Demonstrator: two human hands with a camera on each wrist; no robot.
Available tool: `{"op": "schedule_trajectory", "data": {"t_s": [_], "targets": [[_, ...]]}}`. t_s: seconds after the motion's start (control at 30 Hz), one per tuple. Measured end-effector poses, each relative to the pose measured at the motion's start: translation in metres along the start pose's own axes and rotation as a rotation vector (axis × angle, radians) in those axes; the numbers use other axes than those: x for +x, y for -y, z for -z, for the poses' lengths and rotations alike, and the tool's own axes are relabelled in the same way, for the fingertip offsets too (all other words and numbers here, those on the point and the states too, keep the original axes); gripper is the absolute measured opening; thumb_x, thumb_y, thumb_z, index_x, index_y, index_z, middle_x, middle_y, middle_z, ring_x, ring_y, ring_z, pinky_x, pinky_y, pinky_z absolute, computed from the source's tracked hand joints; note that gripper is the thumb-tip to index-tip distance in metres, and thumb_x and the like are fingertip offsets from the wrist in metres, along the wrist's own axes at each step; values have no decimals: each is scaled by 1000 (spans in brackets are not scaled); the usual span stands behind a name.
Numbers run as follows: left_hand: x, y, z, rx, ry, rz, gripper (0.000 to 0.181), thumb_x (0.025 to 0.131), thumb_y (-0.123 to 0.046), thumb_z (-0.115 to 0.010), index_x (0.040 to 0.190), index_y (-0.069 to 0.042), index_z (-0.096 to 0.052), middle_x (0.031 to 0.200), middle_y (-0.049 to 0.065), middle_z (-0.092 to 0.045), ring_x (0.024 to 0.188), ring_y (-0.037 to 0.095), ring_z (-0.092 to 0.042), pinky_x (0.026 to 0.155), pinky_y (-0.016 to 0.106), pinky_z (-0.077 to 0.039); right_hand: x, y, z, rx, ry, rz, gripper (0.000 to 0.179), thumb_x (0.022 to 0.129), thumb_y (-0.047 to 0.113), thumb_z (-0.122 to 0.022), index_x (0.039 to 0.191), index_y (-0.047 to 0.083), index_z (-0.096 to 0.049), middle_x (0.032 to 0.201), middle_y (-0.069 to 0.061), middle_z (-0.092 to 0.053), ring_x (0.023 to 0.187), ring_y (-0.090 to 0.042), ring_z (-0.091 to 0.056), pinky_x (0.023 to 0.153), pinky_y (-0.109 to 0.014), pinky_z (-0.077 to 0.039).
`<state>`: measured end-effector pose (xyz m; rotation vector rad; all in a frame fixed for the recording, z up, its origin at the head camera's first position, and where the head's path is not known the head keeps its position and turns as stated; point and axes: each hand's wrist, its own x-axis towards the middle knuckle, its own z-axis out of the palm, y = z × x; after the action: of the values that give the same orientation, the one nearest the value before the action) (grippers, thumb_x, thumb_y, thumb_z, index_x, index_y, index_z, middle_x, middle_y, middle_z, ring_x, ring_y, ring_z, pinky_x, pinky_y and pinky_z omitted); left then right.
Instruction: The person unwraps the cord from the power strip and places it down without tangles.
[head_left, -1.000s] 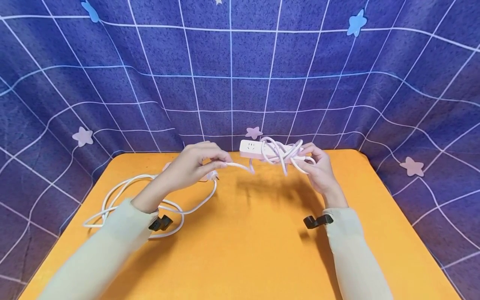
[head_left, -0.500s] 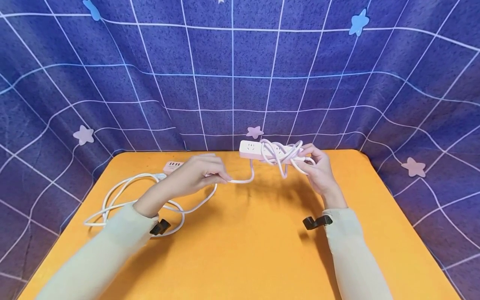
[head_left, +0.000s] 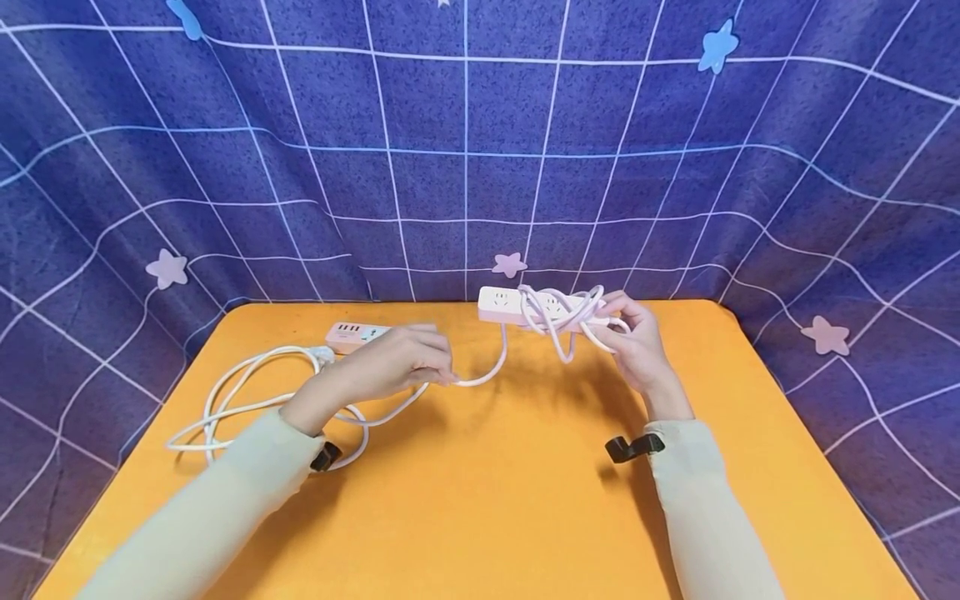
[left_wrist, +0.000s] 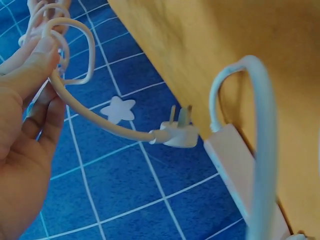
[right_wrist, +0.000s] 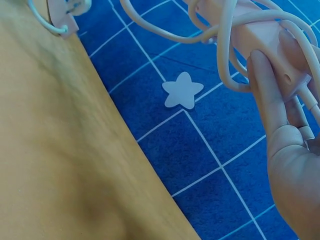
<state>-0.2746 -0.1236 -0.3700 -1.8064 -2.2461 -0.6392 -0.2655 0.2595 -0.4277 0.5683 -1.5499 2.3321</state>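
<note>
My right hand (head_left: 637,350) grips one end of a pink-and-white power strip (head_left: 501,302) above the table, its own cord (head_left: 558,329) looped loosely around the body. From the strip, the cord hangs in a curve to my left hand (head_left: 405,358), which pinches it between thumb and fingers. A three-pin plug (left_wrist: 180,135) on the cord's end sticks out past the left hand in the left wrist view. Beyond the left hand lies a second pink power strip (head_left: 348,335) on the table, partly hidden by that hand.
The second strip's white cord (head_left: 225,392) spreads in loose loops over the left of the orange table (head_left: 510,500). A blue gridded curtain (head_left: 480,183) with stars stands behind and along both sides.
My left hand has moved down, drawing the pinched cord lower so its hanging curve is longer. The second strip shows more. My right hand holds the wrapped strip nearly still.
</note>
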Motion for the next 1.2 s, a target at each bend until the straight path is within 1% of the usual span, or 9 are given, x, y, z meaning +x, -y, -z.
{"op": "schedule_trajectory", "data": {"t_s": [0.13,0.23,0.47,0.6,0.73,0.87,0.97,1.07,1.2], "targets": [[-2,3,-7,24,21,-5,2,94,-20,-77,93,-21,-79,89,-13,-67,86,6,-55,76,25,-49,-1,-1,-1,16,-4,-9,42,80,-32,-57,88,7,-71,105,-4,-63,102,-15,-68,77,-22,-60],[-4,4,-13,10,33,3,2,92,-19,-78,91,-21,-78,88,-12,-68,85,7,-55,78,28,-49,-2,-2,-1,33,-5,-7,44,80,-33,-55,88,7,-71,107,-4,-65,104,-16,-68,80,-23,-61],[-9,4,-26,-24,130,120,10,90,-17,-83,92,-26,-78,90,-16,-66,89,5,-57,85,28,-51,-3,-5,0,41,7,5,43,79,-32,-56,88,7,-71,107,-4,-64,109,-17,-67,84,-24,-61],[-10,5,-36,-40,178,161,11,89,-18,-85,94,-23,-77,89,-16,-65,87,5,-59,83,27,-51,-3,-6,1,58,15,4,43,79,-33,-54,88,6,-71,107,-4,-63,109,-17,-67,85,-24,-61],[-12,5,-45,-95,222,204,14,89,-14,-86,94,-18,-73,90,-14,-65,86,4,-62,79,24,-54,-3,-6,2,70,20,2,42,80,-33,-54,89,5,-70,108,-4,-64,108,-17,-67,85,-24,-61],[-12,3,-51,-136,254,244,18,88,-15,-87,93,-18,-70,90,-14,-65,85,3,-63,77,23,-55,-3,-5,2,69,18,-1,42,80,-33,-54,88,5,-70,108,-4,-64,107,-17,-68,83,-24,-61],[-12,3,-53,-137,262,253,17,89,-19,-87,94,-20,-70,90,-14,-67,84,4,-65,77,24,-56,-3,-4,3,70,23,-3,42,80,-33,-54,89,5,-70,108,-4,-64,106,-17,-68,82,-24,-62],[-12,4,-54,-134,243,278,13,92,-25,-84,98,-22,-73,93,-14,-71,85,4,-67,79,27,-58,-3,-4,4,76,31,-2,42,80,-33,-53,89,5,-70,108,-4,-64,105,-17,-69,82,-25,-62],[-11,5,-52,-162,185,373,19,95,-34,-81,110,-23,-75,98,-14,-74,90,3,-68,83,30,-58,-4,-4,5,80,28,3,42,81,-33,-54,89,5,-70,110,-5,-64,106,-17,-68,82,-25,-62]]}}
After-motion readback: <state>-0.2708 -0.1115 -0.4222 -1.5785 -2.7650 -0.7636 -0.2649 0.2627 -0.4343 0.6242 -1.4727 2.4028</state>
